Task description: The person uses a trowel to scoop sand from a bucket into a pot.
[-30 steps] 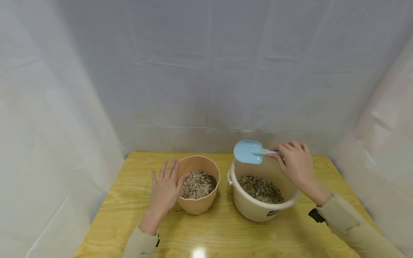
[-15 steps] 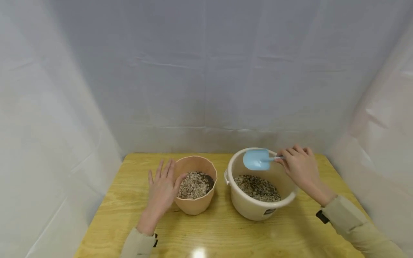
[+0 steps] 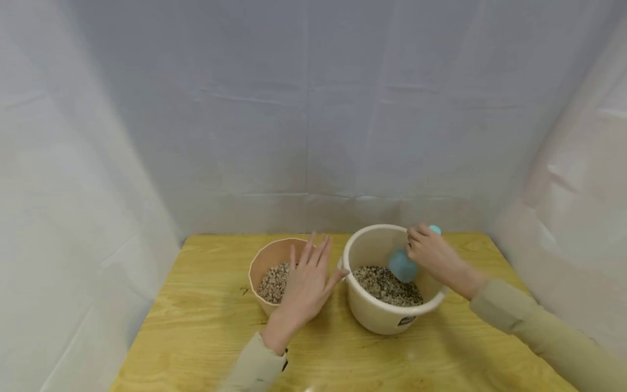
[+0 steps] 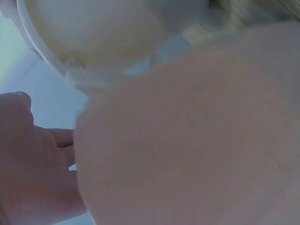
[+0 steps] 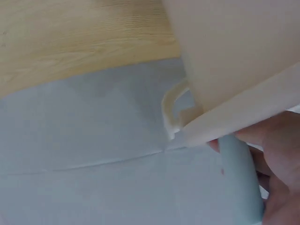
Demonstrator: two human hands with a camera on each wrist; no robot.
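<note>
I had the blue scoop (image 3: 403, 265) down inside the cream bucket (image 3: 387, 321), its blade tipped low against the gravel (image 3: 387, 285) near the bucket's far right wall, so that the blade could bite into the stones rather than skim over them. My right hand (image 3: 432, 253) was curled round the handle from above; the handle's end (image 3: 434, 230) stuck out just past my knuckles, over the rim. In the right wrist view the pale blue handle (image 5: 239, 180) ran through my fingers (image 5: 276, 140) close under the bucket's rim and side lug (image 5: 173, 110), which fits that steep, downward hold.

My left hand (image 3: 308, 286) was spread, fingers straight and a little apart, holding nothing. It hung between the two vessels, over the near right side of the tan pot (image 3: 266, 261) and reaching toward the bucket's left wall, my thumb close to its side lug (image 3: 341, 265). I judge it was there to steady the bucket against the push of the scoop, though I cannot tell from the head view whether it touched. The left wrist view was mostly blurred palm, with the bucket's rim (image 4: 51, 61) close above it.

The pot, already holding lighter gravel (image 3: 273, 283), stood just beside the bucket on the yellow wooden counter (image 3: 196, 337), near enough for a short carry. White sheeting (image 3: 303, 136) closed in the counter on three sides.
</note>
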